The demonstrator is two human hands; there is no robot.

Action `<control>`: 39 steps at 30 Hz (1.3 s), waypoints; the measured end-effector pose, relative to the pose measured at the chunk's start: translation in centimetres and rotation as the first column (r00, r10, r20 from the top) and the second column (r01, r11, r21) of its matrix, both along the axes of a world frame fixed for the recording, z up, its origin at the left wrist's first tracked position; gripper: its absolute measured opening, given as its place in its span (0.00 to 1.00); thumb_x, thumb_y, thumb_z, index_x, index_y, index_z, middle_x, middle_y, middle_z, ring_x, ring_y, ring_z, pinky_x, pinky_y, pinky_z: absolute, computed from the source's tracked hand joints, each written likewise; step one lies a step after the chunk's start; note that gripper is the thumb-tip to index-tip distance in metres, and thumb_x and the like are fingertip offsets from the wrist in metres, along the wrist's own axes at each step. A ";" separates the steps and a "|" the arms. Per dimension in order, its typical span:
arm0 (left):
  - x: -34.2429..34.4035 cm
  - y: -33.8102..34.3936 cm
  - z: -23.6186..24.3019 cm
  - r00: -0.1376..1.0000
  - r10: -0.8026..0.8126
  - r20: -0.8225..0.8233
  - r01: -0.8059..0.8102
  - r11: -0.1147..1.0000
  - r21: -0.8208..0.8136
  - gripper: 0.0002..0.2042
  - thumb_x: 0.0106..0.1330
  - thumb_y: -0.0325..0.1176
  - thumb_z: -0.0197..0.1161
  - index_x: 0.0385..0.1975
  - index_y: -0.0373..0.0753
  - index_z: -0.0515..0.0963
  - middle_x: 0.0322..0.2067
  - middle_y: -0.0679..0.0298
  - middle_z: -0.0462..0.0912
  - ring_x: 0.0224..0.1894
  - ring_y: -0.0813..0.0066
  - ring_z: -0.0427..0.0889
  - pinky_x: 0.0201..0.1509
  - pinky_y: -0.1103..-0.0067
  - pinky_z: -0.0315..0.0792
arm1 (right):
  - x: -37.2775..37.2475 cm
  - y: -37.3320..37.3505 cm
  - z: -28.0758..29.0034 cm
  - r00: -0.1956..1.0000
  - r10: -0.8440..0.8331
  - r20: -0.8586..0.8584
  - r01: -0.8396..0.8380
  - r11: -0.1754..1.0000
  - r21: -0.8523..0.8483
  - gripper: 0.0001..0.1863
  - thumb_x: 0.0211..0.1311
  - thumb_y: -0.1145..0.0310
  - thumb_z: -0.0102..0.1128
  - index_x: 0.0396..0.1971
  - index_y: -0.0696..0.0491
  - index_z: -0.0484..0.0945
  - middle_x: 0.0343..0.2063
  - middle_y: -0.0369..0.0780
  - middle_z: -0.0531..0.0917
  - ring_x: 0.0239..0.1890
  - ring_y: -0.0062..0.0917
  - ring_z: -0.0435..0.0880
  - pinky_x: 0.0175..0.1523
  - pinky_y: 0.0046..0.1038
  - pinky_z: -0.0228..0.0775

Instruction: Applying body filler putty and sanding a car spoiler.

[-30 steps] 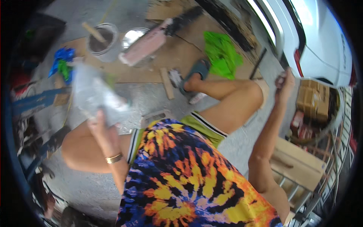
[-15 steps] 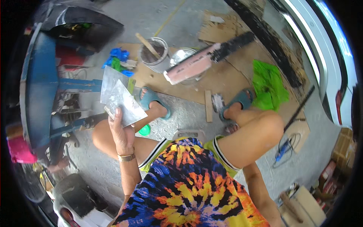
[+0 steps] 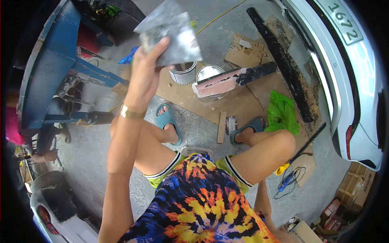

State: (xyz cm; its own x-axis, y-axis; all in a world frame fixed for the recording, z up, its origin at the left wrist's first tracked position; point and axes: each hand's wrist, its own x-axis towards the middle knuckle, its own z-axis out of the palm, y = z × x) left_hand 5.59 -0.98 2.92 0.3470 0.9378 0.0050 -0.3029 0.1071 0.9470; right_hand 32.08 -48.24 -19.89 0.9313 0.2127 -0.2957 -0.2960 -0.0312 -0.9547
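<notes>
The left hand has swung up and forward from the left knee, taking the greyish sheets along; they now screen the can partly, its stick wholly. The right arm, outstretched a second ago, is down by the thigh (hand unseen). A yellow object has appeared near the right knee.

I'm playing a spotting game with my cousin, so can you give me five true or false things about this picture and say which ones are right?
1. The left hand holds thin sheets. True.
2. The sandals are red. False: the sandals are blue-green.
3. A wooden strip lies between the two feet. True.
4. The car on the right is black all over. False: the car is mostly pale, nearly white.
5. Bright green plastic lies to the right of the wooden strip. True.
</notes>
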 end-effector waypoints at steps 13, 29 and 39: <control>0.0 1.8 -5.3 0.993 -0.051 0.110 0.065 0.989 -0.130 0.17 0.63 0.40 0.67 0.44 0.35 0.76 0.36 0.65 0.83 0.32 0.81 0.82 0.28 0.82 0.77 | 4.5 3.9 23.4 0.935 -0.011 0.354 0.072 0.984 -0.161 0.23 0.70 0.47 0.45 0.52 0.49 0.72 0.32 0.32 0.77 0.29 0.15 0.74 0.24 0.19 0.66; 0.0 0.8 -7.3 0.986 -0.155 -0.062 0.148 0.983 -0.104 0.17 0.65 0.41 0.65 0.41 0.31 0.77 0.33 0.66 0.81 0.32 0.82 0.79 0.30 0.82 0.76 | -2.2 34.5 21.4 0.189 0.960 0.207 -0.862 0.263 -0.432 0.20 0.64 0.71 0.58 0.56 0.57 0.73 0.41 0.32 0.77 0.43 0.13 0.73 0.50 0.18 0.66; 4.0 -1.6 -8.5 0.949 -0.270 -0.164 0.261 0.963 -0.071 0.18 0.65 0.43 0.66 0.44 0.33 0.78 0.36 0.69 0.81 0.34 0.85 0.76 0.36 0.82 0.73 | -0.1 32.4 19.7 0.082 0.895 0.437 -0.770 0.336 -0.542 0.18 0.64 0.69 0.60 0.52 0.57 0.73 0.39 0.38 0.78 0.42 0.26 0.78 0.46 0.27 0.70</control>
State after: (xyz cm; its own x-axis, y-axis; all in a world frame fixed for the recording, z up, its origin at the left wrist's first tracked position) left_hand 9.54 -2.63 -5.62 0.5751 0.8094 -0.1185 -0.0921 0.2080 0.9738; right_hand 32.03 -15.81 -0.22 0.0998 0.9918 0.0800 0.6033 0.0036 -0.7975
